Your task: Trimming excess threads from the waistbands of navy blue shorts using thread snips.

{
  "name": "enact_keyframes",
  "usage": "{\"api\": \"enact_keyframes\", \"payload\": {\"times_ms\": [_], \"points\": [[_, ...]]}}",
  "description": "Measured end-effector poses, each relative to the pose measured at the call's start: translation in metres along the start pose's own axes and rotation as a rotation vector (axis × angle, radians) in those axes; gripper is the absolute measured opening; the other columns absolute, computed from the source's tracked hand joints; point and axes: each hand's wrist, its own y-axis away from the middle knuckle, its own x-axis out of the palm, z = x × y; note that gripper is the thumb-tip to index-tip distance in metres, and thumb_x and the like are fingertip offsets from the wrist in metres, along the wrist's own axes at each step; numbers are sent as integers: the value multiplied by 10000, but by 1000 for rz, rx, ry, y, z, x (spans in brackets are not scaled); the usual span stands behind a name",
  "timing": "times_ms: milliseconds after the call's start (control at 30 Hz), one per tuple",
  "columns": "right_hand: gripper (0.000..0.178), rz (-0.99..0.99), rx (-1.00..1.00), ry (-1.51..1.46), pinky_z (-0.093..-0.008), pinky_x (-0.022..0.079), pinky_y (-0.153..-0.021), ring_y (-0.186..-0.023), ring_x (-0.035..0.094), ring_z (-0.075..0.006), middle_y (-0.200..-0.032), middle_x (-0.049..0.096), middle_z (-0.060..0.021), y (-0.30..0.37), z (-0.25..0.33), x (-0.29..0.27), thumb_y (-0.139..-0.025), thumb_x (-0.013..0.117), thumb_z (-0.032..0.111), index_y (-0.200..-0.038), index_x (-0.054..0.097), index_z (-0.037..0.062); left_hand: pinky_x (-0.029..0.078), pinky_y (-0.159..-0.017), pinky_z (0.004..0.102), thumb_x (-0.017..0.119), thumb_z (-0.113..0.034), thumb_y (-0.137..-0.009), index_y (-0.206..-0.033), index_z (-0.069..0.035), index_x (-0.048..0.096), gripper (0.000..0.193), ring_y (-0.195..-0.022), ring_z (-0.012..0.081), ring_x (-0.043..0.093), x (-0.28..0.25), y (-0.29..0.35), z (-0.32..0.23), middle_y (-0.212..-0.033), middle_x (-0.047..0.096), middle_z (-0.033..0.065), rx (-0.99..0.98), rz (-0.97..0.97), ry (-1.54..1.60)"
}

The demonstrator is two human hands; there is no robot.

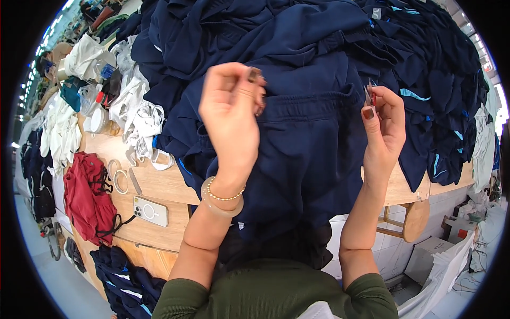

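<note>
A navy garment with a gathered elastic waistband (305, 106) lies in front of me and hangs over the near table edge. My left hand (229, 117) is raised over the left end of the waistband. Its fingers are curled in and slightly blurred; whatever they pinch, if anything, is too small to make out. Beside the waistband's right end, my right hand (385, 127) is closed on small thread snips (370, 97) with a red part, their metal tips pointing up and away from me.
A big heap of navy garments (255, 32) covers the far side. On the left are white cloth pieces (141, 111), tape rolls (121, 182), a phone (151, 211) and a red garment (90, 196). A wooden stool (416, 220) stands at lower right.
</note>
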Motion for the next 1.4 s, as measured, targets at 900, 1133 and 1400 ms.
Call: {"api": "enact_keyframes", "payload": {"times_ms": [900, 1133, 1400], "points": [[258, 289, -165, 613, -342, 469, -739, -849, 561, -252, -897, 606, -63, -5, 10, 14, -760, 791, 45, -989, 675, 20, 337, -942, 363, 790, -138, -816, -1045, -118, 702, 246, -967, 183, 573, -7, 4, 17, -956, 609, -14, 148, 310, -970], [257, 302, -119, 512, -321, 487, -744, -848, 586, -225, -889, 619, -67, -7, 11, 16, -777, 793, 45, -1001, 674, 9, 334, -940, 362, 768, -105, -826, -1039, -113, 698, 225, -965, 186, 571, -4, 5, 16, -961, 602, -11, 121, 285, -908], [268, 251, 66, 286, -279, 475, -727, -850, 608, -173, -907, 650, -52, -6, -7, 16, -787, 808, 67, -1015, 676, 20, 329, -928, 352, 710, -23, -842, -875, -115, 759, 109, -960, 171, 549, -2, 8, 18, -988, 576, -18, 123, 344, -899]]}}
